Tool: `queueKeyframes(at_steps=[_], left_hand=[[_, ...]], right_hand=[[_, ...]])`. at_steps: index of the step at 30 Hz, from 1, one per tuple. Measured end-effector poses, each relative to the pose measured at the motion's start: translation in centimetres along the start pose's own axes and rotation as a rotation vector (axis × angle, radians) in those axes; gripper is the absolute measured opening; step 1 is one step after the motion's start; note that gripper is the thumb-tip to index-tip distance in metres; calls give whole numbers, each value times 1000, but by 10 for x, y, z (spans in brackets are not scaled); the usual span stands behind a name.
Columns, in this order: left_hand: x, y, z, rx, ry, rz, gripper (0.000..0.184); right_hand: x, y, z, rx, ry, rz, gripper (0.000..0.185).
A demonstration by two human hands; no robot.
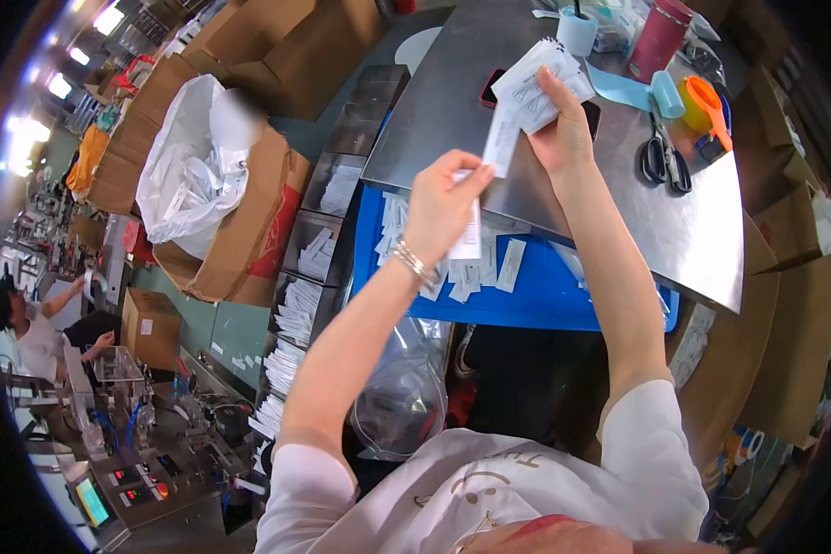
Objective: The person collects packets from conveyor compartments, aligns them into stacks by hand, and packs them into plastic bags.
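Note:
My right hand holds a fanned stack of white printed packets above the metal table, its thumb across their face. My left hand, with a bracelet at the wrist, pinches a narrow white packet at the lower left of the stack. Another white strip hangs beneath the left fingers; whether they grip it is unclear. Below the hands, a blue tray holds many slim white packets.
Black scissors, an orange tape dispenser and a red cup stand at the table's right. Bins of packets line the left, beside a bag-lined carton. A co-worker sits far left near machines.

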State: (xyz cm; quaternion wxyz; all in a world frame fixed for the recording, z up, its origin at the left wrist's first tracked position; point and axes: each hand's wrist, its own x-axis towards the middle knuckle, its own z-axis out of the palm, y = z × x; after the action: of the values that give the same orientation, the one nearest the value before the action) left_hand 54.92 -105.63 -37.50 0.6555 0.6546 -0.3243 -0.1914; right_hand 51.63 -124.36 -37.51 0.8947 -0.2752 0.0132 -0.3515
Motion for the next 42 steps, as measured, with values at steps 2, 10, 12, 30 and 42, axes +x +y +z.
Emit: queueKeyframes(at_steps=[2,10,12,30,42], left_hand=[[3,-10,-28,180,64,48,14],[33,2,-56,431,134,200,19],[30,4,-49,451,88,206,19],[75,-10,-67,619,272,480,26],[75,-8,-33,-521,148,-41,42]], right_hand=[[4,2,-2,-64,-2,8,34],[-6,10,1,-337,-323,262,53],[-6,8,0,-342,-355,326,54],[-16,17,18,-696,-364,145,63],[-25,21,31,-1033,-407,-15,86]])
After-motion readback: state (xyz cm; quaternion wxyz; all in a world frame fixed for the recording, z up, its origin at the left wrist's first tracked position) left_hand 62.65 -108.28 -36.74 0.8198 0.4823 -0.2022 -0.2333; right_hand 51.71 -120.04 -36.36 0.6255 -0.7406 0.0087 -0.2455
